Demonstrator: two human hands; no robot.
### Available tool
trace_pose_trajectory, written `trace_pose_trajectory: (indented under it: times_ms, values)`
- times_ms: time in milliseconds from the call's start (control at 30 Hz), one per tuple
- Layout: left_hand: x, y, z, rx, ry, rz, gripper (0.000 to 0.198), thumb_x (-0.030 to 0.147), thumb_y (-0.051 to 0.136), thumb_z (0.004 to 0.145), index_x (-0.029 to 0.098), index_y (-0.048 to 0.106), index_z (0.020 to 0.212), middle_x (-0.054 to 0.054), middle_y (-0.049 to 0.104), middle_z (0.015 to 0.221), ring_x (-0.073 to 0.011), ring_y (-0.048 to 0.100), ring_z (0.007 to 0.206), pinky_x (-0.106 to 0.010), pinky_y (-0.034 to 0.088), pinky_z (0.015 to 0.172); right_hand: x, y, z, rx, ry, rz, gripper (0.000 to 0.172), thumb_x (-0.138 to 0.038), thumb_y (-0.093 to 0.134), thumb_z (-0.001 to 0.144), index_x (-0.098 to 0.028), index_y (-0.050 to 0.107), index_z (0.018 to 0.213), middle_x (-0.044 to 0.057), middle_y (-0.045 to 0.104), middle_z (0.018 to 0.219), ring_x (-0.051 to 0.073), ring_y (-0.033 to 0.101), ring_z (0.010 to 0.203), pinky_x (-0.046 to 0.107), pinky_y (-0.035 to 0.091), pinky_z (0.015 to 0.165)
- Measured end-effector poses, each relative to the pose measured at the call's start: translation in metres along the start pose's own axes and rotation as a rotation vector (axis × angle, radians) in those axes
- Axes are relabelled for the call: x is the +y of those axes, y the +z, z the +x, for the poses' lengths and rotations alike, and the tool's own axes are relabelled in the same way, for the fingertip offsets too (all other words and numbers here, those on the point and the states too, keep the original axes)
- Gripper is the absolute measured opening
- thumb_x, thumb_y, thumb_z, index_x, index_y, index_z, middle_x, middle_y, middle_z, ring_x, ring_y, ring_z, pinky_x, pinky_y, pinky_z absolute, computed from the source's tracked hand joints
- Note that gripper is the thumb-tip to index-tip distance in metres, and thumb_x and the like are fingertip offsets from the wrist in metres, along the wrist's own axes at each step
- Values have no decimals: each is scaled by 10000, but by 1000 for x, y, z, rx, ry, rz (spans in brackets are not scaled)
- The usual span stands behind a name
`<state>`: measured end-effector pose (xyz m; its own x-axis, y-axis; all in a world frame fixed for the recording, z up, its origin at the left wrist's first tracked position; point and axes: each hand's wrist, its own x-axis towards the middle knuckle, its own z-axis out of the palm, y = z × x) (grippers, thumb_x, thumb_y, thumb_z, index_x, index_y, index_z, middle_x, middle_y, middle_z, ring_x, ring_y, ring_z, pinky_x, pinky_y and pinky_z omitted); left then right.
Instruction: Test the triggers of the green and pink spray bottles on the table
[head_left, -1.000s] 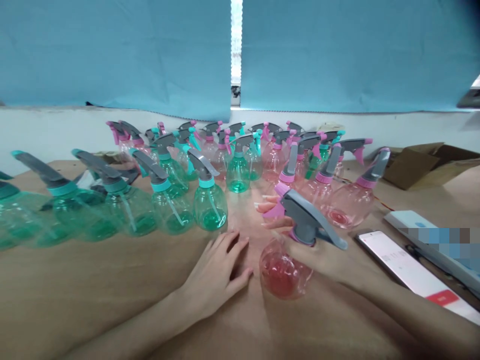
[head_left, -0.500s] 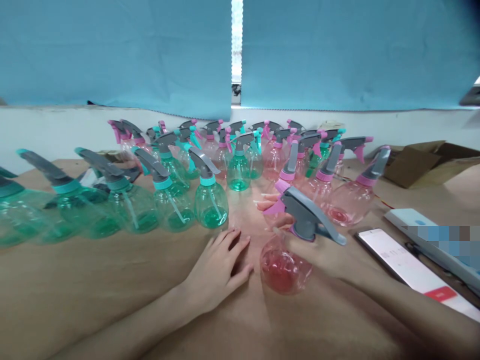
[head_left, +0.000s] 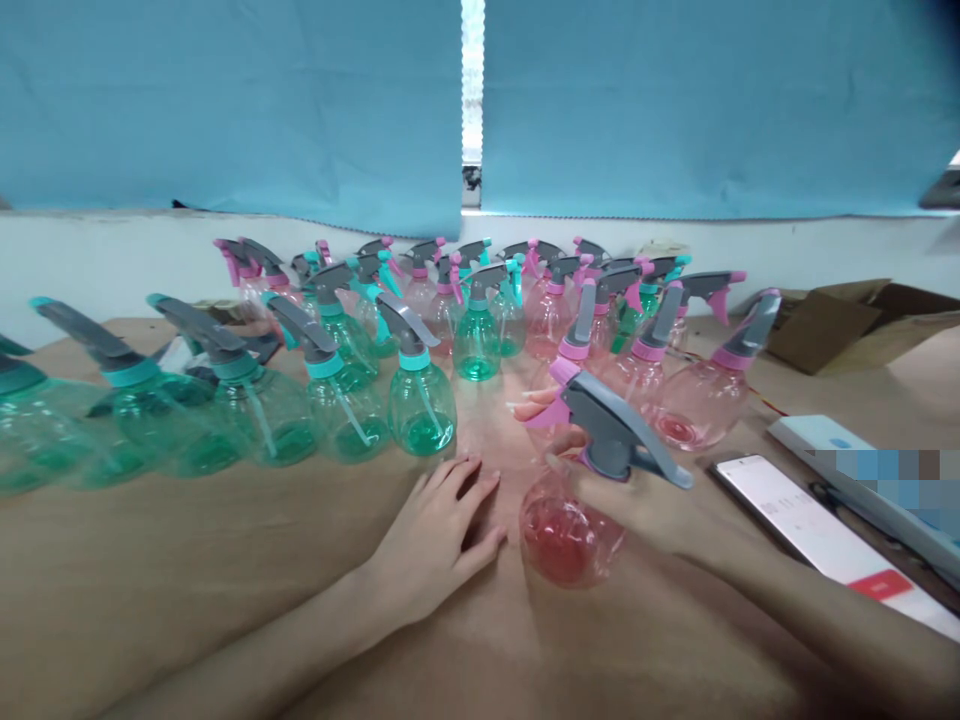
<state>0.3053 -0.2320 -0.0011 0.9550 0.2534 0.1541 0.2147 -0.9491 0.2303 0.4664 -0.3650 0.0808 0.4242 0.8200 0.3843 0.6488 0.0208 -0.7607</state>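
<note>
My right hand [head_left: 637,510] is wrapped round the neck of a pink spray bottle [head_left: 562,540], behind its grey trigger head. The bottle leans slightly, and a see-through red-pink body shows below the hand. Some of my fingers reach out past the pink trigger. My left hand [head_left: 435,540] rests palm down on the table [head_left: 247,590], fingers stretched out and a little apart, just left of that bottle. Closest ahead of it stands a green spray bottle [head_left: 422,410] with a turquoise collar.
A row of green spray bottles [head_left: 266,410] runs off to the left. More pink spray bottles [head_left: 701,400] stand at the right, and mixed ones fill the back. A phone [head_left: 810,520], a white box [head_left: 825,445] and an open cardboard box [head_left: 832,330] lie on the right.
</note>
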Motion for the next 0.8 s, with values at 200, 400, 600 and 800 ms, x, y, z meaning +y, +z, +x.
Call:
trace_pose_trajectory:
  times_ms: [200,400,600,800]
  values:
    - [0,1,1,11,2,-13,469,378,535,918,156,513,1331,-162,502,1395,-336,421,1313,-544,385,1049,0,-1,0,-4,-18,14,54,-265,528,687,-266,569,721,-29,614,593,159,580,470,288,511,453]
    - [-1,1,0,13,2,-8,457,374,534,918,170,512,1326,-156,500,1399,-330,420,1317,-533,386,1046,3,1,0,-10,-28,29,90,-240,527,680,-276,583,740,-33,590,571,166,575,472,296,512,450]
    - [0,0,1,-10,0,6,473,377,519,927,144,506,1339,-165,486,1409,-327,409,1320,-539,379,1054,3,1,-1,-1,-17,43,123,-245,515,652,-277,556,764,-24,605,606,183,595,494,315,520,470]
    - [2,-2,1,-40,-17,3,486,368,522,927,127,501,1349,-173,476,1417,-331,401,1327,-532,373,1062,3,2,0,-27,-32,64,157,-249,499,654,-284,544,801,-40,552,550,191,581,499,330,523,504]
